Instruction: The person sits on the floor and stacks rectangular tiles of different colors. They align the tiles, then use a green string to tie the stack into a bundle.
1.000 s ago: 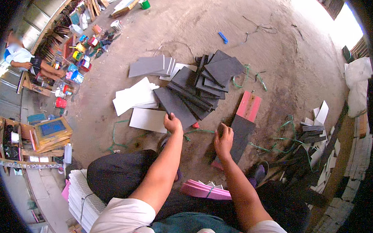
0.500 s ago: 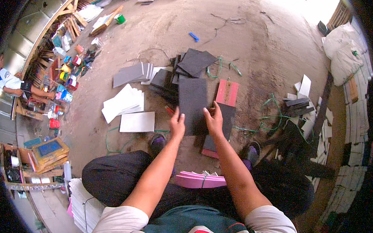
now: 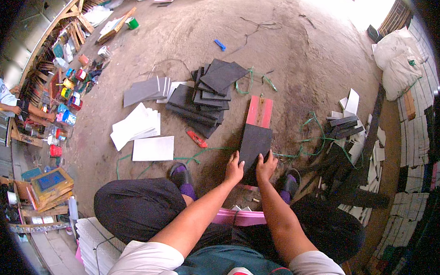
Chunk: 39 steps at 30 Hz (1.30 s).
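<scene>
A black rectangular sheet (image 3: 255,141) lies over the lower part of a long red board (image 3: 259,111), whose far end shows bare with a dark stripe down its middle. My left hand (image 3: 234,169) grips the sheet's near left side, thumb and fingers at its edge. On the opposite edge, my right hand (image 3: 266,167) holds the same sheet. Left of the board a pile of black sheets (image 3: 201,99) lies in a loose heap. Beside that pile is a red hand tool (image 3: 196,139), perhaps a cutter.
White sheets (image 3: 153,148) and grey sheets (image 3: 143,91) lie at the left. Green string (image 3: 309,134) and offcuts (image 3: 345,126) are on the right. A pink bundle (image 3: 239,217) sits between my legs. Paint cans (image 3: 75,100) and another person (image 3: 8,99) are at the far left.
Both hands have moved right and nearer to me, bringing the black sheet down over the red board. The red tool beside the pile now shows fully. The view has shifted slightly.
</scene>
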{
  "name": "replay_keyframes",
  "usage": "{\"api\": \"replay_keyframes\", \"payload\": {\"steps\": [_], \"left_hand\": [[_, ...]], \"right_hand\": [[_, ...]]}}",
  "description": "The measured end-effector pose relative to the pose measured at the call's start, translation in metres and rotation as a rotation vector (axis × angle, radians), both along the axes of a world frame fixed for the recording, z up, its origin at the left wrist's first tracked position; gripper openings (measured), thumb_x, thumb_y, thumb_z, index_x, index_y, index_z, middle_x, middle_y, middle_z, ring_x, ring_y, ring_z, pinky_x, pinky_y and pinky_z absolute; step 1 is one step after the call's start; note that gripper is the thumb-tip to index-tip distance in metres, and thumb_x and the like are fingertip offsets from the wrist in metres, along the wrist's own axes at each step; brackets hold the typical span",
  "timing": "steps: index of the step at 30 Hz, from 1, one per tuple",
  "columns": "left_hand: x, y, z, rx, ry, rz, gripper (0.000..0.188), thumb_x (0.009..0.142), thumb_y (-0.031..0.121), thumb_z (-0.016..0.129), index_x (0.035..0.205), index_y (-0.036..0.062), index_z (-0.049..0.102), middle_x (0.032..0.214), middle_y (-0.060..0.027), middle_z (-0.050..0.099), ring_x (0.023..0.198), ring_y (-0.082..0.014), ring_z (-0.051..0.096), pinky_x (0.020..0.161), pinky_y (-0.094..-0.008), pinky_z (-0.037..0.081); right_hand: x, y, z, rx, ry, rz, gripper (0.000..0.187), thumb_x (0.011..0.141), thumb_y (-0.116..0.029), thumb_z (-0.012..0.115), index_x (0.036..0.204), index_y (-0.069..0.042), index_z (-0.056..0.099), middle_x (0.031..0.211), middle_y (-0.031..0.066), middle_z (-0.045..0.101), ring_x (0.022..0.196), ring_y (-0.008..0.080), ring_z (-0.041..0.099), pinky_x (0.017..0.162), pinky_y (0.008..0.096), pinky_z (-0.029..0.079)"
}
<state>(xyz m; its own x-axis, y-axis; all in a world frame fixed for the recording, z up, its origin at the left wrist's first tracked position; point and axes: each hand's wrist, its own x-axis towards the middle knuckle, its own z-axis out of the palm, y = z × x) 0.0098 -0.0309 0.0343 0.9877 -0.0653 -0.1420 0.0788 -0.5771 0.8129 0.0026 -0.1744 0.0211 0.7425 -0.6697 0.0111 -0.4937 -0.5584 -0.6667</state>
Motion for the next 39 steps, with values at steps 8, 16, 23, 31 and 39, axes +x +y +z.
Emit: {"api": "replay_keyframes", "payload": {"steps": [8, 16, 23, 31, 39], "left_hand": [[0.008, 0.001, -0.013, 0.0, 0.106, 0.01, 0.061, 0.095, 0.015, 0.064, 0.148, -0.0044, 0.042, 0.142, -0.0323, 0.051, 0.13, -0.0466, 0.051, 0.11, -0.0446, 0.042], [0.008, 0.007, -0.029, 0.007, 0.02, 0.011, 0.06, 0.096, 0.02, 0.065, 0.147, -0.0036, 0.044, 0.14, -0.0304, 0.053, 0.127, -0.0449, 0.054, 0.108, -0.0444, 0.044], [0.056, 0.03, -0.082, -0.299, -0.168, 0.558, 0.043, 0.096, 0.026, 0.068, 0.127, -0.0026, 0.06, 0.123, -0.0218, 0.064, 0.113, -0.0373, 0.063, 0.097, -0.0454, 0.049], [0.16, 0.095, -0.056, -0.078, 0.253, 0.928, 0.064, 0.095, 0.025, 0.07, 0.145, -0.0021, 0.04, 0.135, -0.0215, 0.059, 0.126, -0.0352, 0.058, 0.107, -0.0464, 0.044], [0.173, 0.114, -0.039, -0.578, 0.308, 1.013, 0.038, 0.095, 0.025, 0.071, 0.119, -0.0041, 0.063, 0.122, -0.0197, 0.067, 0.114, -0.0336, 0.062, 0.098, -0.0423, 0.046]], "right_hand": [[0.007, 0.006, 0.0, -0.01, 0.021, 0.025, 0.064, 0.093, -0.035, 0.071, 0.146, -0.007, 0.051, 0.118, 0.0219, 0.053, 0.11, 0.041, 0.054, 0.095, 0.0487, 0.045], [0.01, 0.01, 0.005, -0.04, 0.184, 0.025, 0.066, 0.093, -0.042, 0.069, 0.146, -0.009, 0.051, 0.118, 0.0208, 0.052, 0.114, 0.0407, 0.051, 0.096, 0.0496, 0.043], [0.056, 0.039, 0.062, -0.272, -0.008, 0.24, 0.054, 0.091, -0.031, 0.072, 0.139, -0.012, 0.055, 0.123, 0.018, 0.055, 0.118, 0.0381, 0.052, 0.101, 0.0487, 0.042], [0.08, 0.099, 0.069, -0.076, -0.092, 0.528, 0.046, 0.09, -0.021, 0.074, 0.132, -0.01, 0.058, 0.122, 0.018, 0.056, 0.116, 0.0384, 0.054, 0.097, 0.0483, 0.046], [0.064, 0.095, 0.075, -0.03, -0.082, 0.568, 0.04, 0.09, -0.018, 0.073, 0.127, -0.009, 0.06, 0.117, 0.0167, 0.058, 0.113, 0.0387, 0.056, 0.095, 0.0468, 0.047]]}}
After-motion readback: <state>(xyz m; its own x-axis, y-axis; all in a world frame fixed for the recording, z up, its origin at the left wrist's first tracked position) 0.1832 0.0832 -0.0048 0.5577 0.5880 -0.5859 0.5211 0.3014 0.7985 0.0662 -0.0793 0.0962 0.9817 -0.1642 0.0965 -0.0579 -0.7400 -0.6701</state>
